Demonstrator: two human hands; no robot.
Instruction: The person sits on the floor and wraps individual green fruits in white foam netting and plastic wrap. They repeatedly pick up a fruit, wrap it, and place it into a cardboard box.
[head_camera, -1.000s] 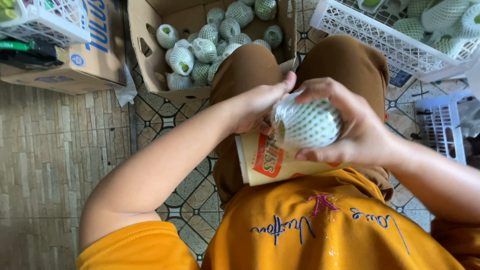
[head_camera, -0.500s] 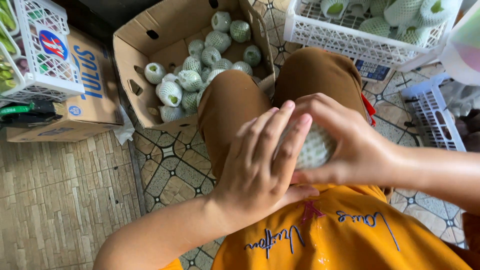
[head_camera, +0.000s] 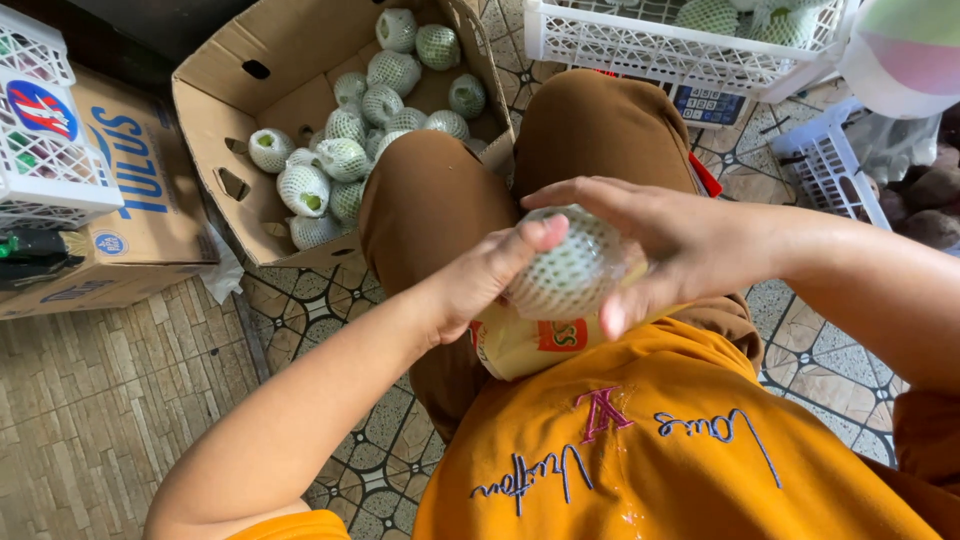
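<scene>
Head view, looking straight down: both hands meet at the centre of the frame around one round fruit (head_camera: 568, 262) wrapped in white foam netting. Right hand (head_camera: 668, 240) arches over the top of it, fingers spread wide across the net, thumb curling under on the lower right. Left hand (head_camera: 488, 275) comes in from the lower left, palm and thumb pressed against the fruit's left side. The fruit sits just above the lap, over a yellowish roll (head_camera: 530, 345) tucked against the orange shirt (head_camera: 660, 460). Brown trousers (head_camera: 440, 200) run up the middle. Beyond the knees, upper left of centre, a cardboard box (head_camera: 215, 110) holds plenty more netted fruit. A white plastic crate (head_camera: 650, 45) spans the top right, another white crate (head_camera: 45, 190) sits at the left edge, tiled floor (head_camera: 110, 400) below.
</scene>
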